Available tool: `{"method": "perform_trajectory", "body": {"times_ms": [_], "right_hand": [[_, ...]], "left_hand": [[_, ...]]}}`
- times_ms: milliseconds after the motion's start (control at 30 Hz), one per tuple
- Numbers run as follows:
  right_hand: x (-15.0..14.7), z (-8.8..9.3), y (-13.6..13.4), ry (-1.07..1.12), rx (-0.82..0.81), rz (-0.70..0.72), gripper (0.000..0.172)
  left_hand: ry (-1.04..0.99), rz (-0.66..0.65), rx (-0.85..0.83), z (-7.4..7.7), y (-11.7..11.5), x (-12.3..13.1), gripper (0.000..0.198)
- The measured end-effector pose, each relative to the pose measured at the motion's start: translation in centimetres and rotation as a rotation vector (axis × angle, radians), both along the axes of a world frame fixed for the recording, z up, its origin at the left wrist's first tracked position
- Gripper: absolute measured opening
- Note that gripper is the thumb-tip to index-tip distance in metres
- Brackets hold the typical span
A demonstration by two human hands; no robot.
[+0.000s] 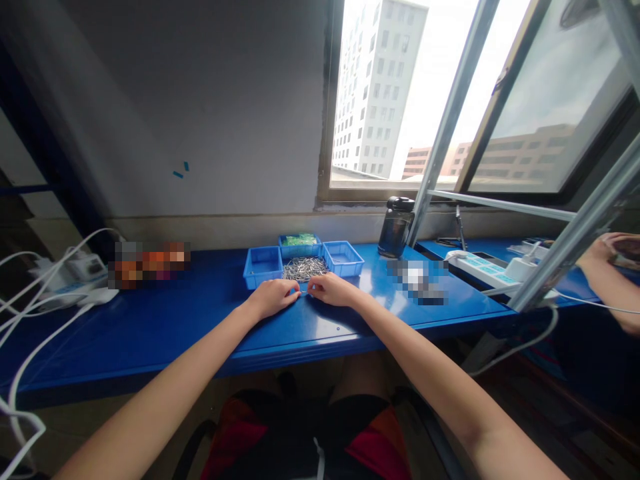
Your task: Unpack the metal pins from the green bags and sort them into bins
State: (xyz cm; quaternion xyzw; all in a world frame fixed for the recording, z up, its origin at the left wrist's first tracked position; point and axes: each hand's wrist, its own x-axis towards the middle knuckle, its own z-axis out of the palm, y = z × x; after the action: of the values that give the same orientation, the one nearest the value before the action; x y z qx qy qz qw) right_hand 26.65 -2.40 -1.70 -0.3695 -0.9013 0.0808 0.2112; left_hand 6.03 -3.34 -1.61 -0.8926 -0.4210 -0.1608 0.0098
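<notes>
My left hand (274, 297) and my right hand (330, 289) rest close together over the blue table, fingertips facing each other. Both are closed in a pinch, and a thin, pale bit shows between them, too small to name. Just beyond my fingers lies a pile of small, thin metal pieces (304, 268), perhaps screws or pins. Blue plastic bins surround it: a left bin (263, 265), a right bin (343, 259) and a rear bin (287, 250) holding green material (301, 239).
A black bottle (397, 227) stands by the window. White power strips (483, 268) and cables (30, 360) lie on both sides. A slanted metal post (575, 230) rises at right, with another person's arm (607, 280) beyond it. Blurred items sit on the table (175, 333).
</notes>
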Motion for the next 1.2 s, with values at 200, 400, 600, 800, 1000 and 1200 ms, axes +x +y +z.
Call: {"method": "perform_trajectory", "body": {"times_ms": [200,400,600,800,1000,1200], "right_hand": [[0.04,0.02,-0.07,0.015,0.005,0.005,0.013],[-0.04,0.04,-0.12,0.021,0.011,-0.001,0.012],[-0.06,0.09,-0.04,0.01,0.002,0.008,0.011],[0.09,-0.15,0.29,0.019,0.004,-0.002,0.011],[-0.19,-0.41,0.19,0.044,0.02,-0.01,0.012],[-0.31,-0.48,0.13,0.053,0.013,0.001,0.012]], "left_hand": [[-0.006,-0.027,-0.011,-0.05,-0.08,0.04,0.028],[-0.033,-0.054,-0.003,-0.14,-0.1,0.13,0.03],[-0.044,-0.053,0.009,-0.07,-0.01,0.06,0.025],[-0.094,-0.046,0.042,-0.17,-0.02,0.19,0.024],[-0.162,-0.108,0.075,-0.65,0.4,0.18,0.018],[-0.185,-0.171,0.077,-0.41,-0.09,0.34,0.014]]}}
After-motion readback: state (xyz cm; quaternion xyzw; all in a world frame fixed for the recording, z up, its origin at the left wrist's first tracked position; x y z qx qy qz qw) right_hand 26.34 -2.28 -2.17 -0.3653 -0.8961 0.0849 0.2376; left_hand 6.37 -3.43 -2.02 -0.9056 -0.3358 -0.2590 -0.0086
